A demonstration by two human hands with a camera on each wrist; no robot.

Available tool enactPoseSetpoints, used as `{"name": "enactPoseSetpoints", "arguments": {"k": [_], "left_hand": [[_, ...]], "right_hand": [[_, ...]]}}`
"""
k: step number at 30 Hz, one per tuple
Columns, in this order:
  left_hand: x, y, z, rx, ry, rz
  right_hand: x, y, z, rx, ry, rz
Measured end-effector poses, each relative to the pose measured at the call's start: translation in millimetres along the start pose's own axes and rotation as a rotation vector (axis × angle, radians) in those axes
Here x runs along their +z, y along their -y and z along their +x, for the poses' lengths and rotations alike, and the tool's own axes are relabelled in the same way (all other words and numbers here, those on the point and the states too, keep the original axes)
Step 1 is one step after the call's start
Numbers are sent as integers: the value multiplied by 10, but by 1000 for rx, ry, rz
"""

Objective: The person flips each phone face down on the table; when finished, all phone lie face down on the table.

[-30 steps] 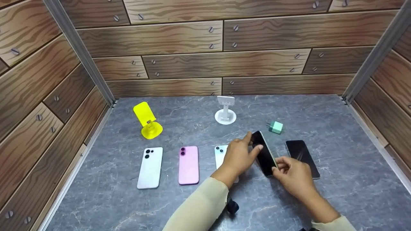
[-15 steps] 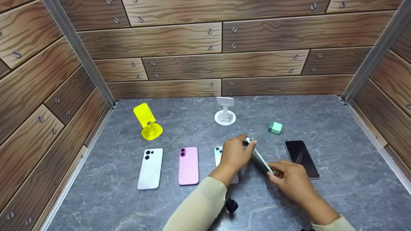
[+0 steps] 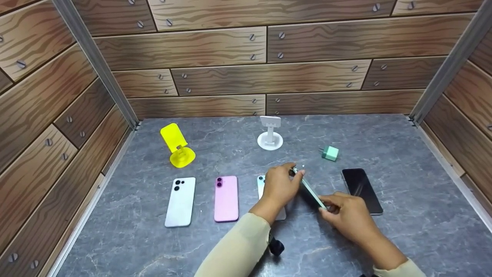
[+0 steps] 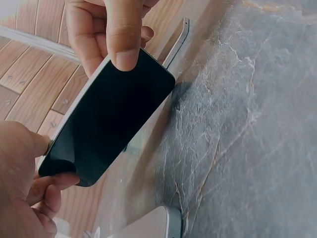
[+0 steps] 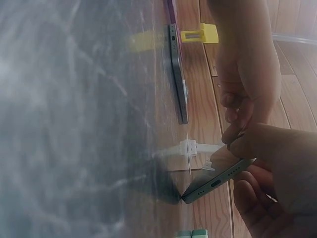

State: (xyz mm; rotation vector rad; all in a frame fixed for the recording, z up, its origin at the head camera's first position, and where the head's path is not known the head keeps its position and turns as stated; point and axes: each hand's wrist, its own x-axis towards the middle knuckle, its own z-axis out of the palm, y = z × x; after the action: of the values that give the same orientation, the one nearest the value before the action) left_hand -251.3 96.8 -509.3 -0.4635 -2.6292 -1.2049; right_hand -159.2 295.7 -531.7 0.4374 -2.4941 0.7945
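Note:
Both hands hold one phone (image 3: pixel 310 190) with a pale green edge, tipped up on its side over the table. My left hand (image 3: pixel 280 184) grips its far, camera end between thumb and fingers. My right hand (image 3: pixel 348 213) pinches the near end, thumb on the dark screen in the left wrist view. A charging port shows in the phone's bottom edge (image 5: pixel 216 183) in the right wrist view, its lower corner right at the tabletop. Partly hidden under my left wrist lies a light blue phone (image 3: pixel 281 214). A black phone (image 3: pixel 362 188) lies face up beyond my right hand.
A white phone (image 3: pixel 180 202) and a pink phone (image 3: pixel 226 200) lie face down at left. Behind them stands a yellow phone stand (image 3: pixel 181 157). A white phone stand (image 3: pixel 270 140) is at back centre, a green charger plug (image 3: pixel 330 153) to its right. Wood-patterned walls (image 3: pixel 215 46) enclose the table.
The held phone has turned from showing its dark screen to standing nearly edge-on to the head view. My right hand has shifted slightly left and down. The other things have stayed put.

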Motion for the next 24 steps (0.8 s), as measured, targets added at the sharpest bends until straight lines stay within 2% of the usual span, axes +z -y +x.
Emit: {"name": "enactPoseSetpoints", "arguments": {"k": [12,18,24], "left_hand": [[18,22,-1,-32,23,11],[36,54,1,-8,-7,-13],[47,70,-7,-24,0,-45]], "right_hand": [[11,3,-10,-14,-9,32],[16,14,-15,46,52,33],[10,13,-5,113,150,33]]}}
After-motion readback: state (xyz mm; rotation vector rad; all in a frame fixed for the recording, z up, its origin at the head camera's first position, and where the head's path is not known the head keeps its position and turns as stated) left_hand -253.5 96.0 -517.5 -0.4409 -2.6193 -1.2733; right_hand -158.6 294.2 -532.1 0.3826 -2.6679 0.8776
